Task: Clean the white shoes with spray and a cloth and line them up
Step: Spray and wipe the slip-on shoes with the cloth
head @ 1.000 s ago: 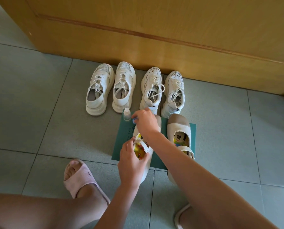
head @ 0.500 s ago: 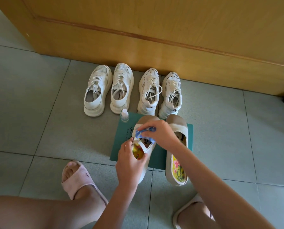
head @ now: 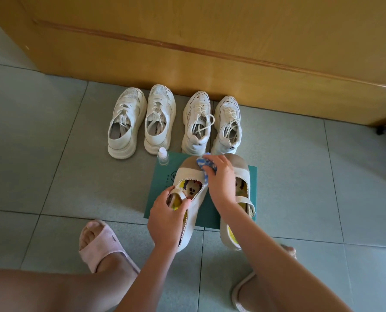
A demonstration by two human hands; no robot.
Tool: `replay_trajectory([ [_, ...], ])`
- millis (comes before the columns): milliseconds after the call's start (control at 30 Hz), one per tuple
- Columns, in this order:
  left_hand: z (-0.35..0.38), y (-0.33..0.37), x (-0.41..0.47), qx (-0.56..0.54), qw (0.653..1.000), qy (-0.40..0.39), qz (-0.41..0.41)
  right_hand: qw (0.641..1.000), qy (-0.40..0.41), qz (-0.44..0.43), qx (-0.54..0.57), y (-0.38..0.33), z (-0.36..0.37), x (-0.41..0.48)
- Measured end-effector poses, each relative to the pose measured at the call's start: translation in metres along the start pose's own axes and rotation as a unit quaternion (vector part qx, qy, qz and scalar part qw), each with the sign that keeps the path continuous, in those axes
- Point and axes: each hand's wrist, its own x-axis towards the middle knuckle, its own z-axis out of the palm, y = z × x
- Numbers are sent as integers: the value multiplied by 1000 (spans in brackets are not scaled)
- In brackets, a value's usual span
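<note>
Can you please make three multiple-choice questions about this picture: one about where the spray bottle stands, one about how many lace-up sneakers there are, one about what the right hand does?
1. Where does the spray bottle stand?
A. at the far left corner of the green mat
B. inside a sneaker
C. beside the pink slipper

2. How many lace-up sneakers stand by the wooden panel?
A. two
B. four
C. six

3. What is the right hand doing?
A. resting empty
B. lifting the bottle
C. pressing a blue cloth on a strap shoe

Answers:
1 A: the spray bottle stands on the green mat corner.
2 B: two pairs of sneakers.
3 C: the right hand holds the blue cloth on the strap shoe.
</note>
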Motion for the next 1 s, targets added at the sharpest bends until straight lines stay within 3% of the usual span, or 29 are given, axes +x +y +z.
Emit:
replay_trajectory([
  [100,-2,1,1,-27,1000,9,-9,1000,-18,-7,23,-1,1,-32],
  [233,-4,-3,3,-50,999,10,-12,988,-39,51,140,-6,-9,-45],
  [300,-6,-6,6,-61,998,3,-21,983,-12,59,175,-10,-19,-32],
  [400,-10,-11,12,-79,996,-15,-32,984,50,57,160,-14,-25,-2],
  [567,-21,-11,19,-121,991,-49,-33,996,6,25,89,-12,-6,14],
  [767,-20,-14,22,-131,989,-64,-26,996,46,-52,48,0,2,-21],
  [1000,-13,-18,23,-153,986,-48,-37,996,7,9,91,10,14,-80],
])
